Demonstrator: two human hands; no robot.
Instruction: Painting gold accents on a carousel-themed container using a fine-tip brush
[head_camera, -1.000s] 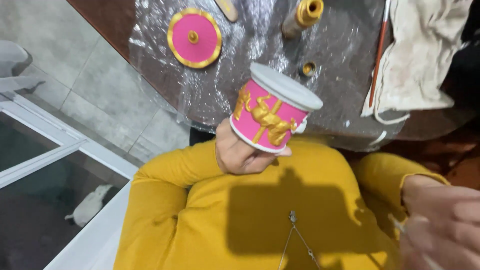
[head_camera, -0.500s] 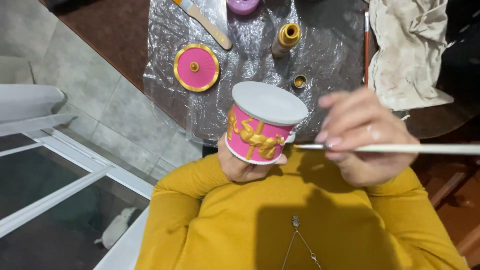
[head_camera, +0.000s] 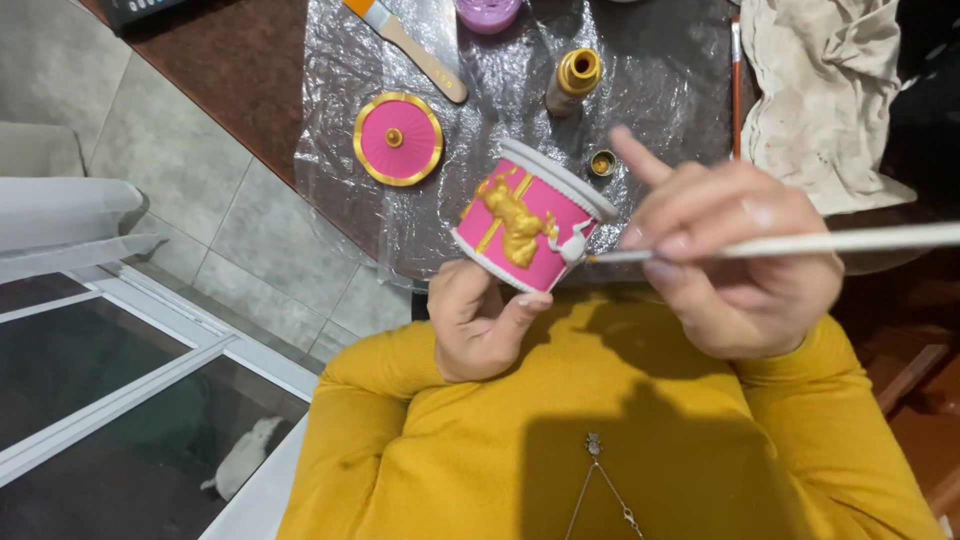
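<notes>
My left hand holds a small pink pot with white rims and a gold relief figure, tilted on its side in front of my yellow-sleeved chest. My right hand grips a thin white paintbrush whose tip touches a small white part on the pot's side. A matching pink lid with a gold edge and gold knob lies on the crinkled plastic sheet on the dark table.
On the plastic stand an open gold paint bottle and its small cap, with a wooden-handled brush and a purple pot farther off. A stained cloth and red-handled brush lie right. Tiled floor lies left.
My right hand rose from the lower right with the brush and brought its tip to the pot. My left hand turned the pot, showing the gold figure.
</notes>
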